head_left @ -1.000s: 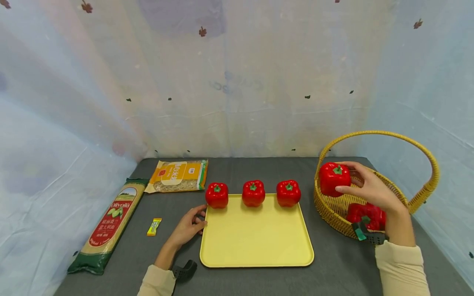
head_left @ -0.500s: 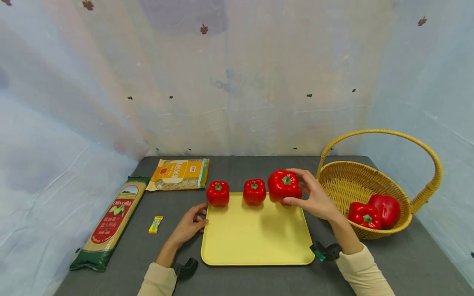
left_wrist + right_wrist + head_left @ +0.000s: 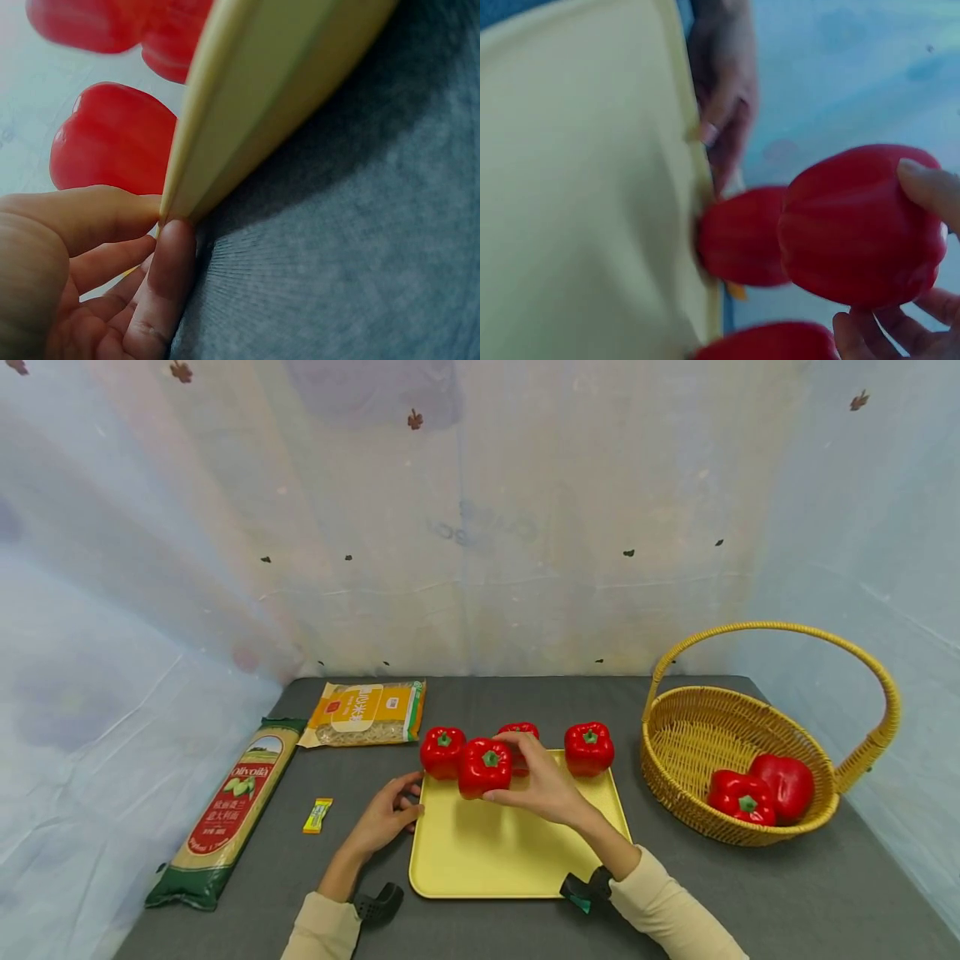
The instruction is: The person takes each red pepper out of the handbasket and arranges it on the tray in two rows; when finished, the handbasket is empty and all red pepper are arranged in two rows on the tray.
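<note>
My right hand (image 3: 543, 789) grips a red bell pepper (image 3: 478, 772) and holds it up over the back left of a yellow tray (image 3: 480, 864), its green stem facing me. Three more red peppers line the tray's back edge: a left pepper (image 3: 439, 752), a middle pepper (image 3: 517, 727) partly hidden behind my right hand, and a right pepper (image 3: 588, 750). At the tray's left rim, my left hand (image 3: 384, 818) pinches the edge between thumb and fingers, as the left wrist view shows close up.
A wicker basket (image 3: 667, 793) with a tall handle stands to the right, two red peppers (image 3: 780, 787) inside. On the left lie a spaghetti pack (image 3: 225, 810), a bag of grain (image 3: 363, 714) and a small yellow sachet (image 3: 317, 816). A curtain hangs behind the table.
My right hand has carried the pepper from the basket leftward, past the right pepper, to above the tray's back left. The left hand has stayed at the rim.
</note>
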Demonstrator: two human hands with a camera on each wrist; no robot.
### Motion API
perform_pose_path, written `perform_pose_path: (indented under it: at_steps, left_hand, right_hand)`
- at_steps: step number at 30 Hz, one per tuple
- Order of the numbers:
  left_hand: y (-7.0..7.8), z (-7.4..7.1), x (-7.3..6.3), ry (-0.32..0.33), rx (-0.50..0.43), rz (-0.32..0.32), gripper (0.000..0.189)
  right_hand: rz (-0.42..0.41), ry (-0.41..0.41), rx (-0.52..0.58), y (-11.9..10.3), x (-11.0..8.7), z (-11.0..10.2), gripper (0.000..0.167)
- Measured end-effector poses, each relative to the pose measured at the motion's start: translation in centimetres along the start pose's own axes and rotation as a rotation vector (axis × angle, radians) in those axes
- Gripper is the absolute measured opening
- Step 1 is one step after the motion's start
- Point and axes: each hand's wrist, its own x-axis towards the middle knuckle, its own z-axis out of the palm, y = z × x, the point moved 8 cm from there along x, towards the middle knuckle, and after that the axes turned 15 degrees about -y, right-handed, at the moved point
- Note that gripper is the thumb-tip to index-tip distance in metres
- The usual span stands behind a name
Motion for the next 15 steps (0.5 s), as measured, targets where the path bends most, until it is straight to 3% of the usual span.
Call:
perform_pose_path:
  at_steps: [4, 15]
  left_hand:
    - [-0.9, -0.1, 0.2, 0.005, -0.003, 0.003, 0.052]
    - [-1.1, -0.1, 0.3, 0.0, 0.008, -0.003, 0.052]
  right_hand:
    - [0.036, -0.024, -0.031, 0.4, 0.9, 1.8, 0.071]
    - [0.032, -0.062, -0.167, 0.0, 2.4, 5.0, 0.07]
